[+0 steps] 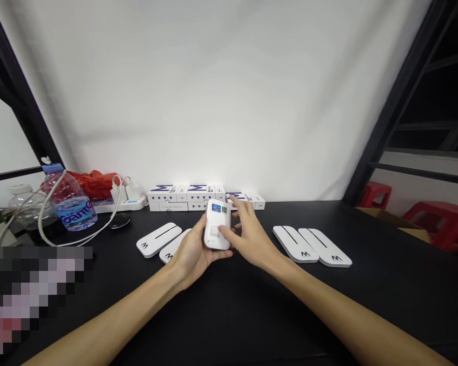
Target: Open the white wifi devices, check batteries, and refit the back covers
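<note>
A small white oblong device point(217, 226) with a label sticker on its upturned face is held above the black table point(252, 305). My left hand point(193, 251) cups it from below and the left, fingers wrapped round it. My right hand point(248, 234) grips its right side, thumb pressed on its face and fingers behind it. Two white covers with an "M" logo point(158, 240) lie on the table left of my hands. Two more white covers point(312, 245) lie to the right.
A row of white boxes point(198, 197) lines the back of the table by the white wall. At the back left stand a water bottle point(69, 199), a power strip with chargers point(124, 199), white cables and a red bag point(93, 183). Red stools point(438, 223) stand at the right.
</note>
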### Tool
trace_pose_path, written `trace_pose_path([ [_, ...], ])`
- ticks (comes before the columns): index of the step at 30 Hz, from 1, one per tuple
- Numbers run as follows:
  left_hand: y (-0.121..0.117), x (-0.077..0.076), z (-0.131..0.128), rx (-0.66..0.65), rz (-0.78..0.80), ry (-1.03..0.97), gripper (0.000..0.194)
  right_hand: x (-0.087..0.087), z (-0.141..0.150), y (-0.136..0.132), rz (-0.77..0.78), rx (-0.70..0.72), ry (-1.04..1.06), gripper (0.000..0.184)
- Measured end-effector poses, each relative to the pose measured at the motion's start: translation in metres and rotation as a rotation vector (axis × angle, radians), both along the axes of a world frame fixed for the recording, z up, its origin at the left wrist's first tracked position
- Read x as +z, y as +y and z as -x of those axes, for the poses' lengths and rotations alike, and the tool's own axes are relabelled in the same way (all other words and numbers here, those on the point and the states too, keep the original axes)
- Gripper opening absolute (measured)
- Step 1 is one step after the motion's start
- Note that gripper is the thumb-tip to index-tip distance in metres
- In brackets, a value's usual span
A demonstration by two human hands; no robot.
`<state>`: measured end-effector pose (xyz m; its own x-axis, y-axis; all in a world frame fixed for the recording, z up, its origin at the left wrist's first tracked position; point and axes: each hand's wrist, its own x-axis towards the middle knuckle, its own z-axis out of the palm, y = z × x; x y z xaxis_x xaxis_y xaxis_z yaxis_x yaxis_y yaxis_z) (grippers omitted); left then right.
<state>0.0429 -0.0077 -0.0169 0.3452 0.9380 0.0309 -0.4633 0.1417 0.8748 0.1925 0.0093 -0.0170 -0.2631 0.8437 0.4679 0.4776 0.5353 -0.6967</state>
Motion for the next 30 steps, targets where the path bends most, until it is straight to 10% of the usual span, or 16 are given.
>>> trace_pose_path([
  [16, 0.001, -0.014, -0.005, 0.113, -0.032, 0.223, 0.055, 0.002, 0.003, -0.009, 0.018, 0.323, -0.059, 0.058],
  [30, 0.002, -0.013, -0.002, 0.349, -0.213, 0.636, 0.071, 0.002, 0.008, -0.014, -0.031, 0.174, -0.174, 0.075],
])
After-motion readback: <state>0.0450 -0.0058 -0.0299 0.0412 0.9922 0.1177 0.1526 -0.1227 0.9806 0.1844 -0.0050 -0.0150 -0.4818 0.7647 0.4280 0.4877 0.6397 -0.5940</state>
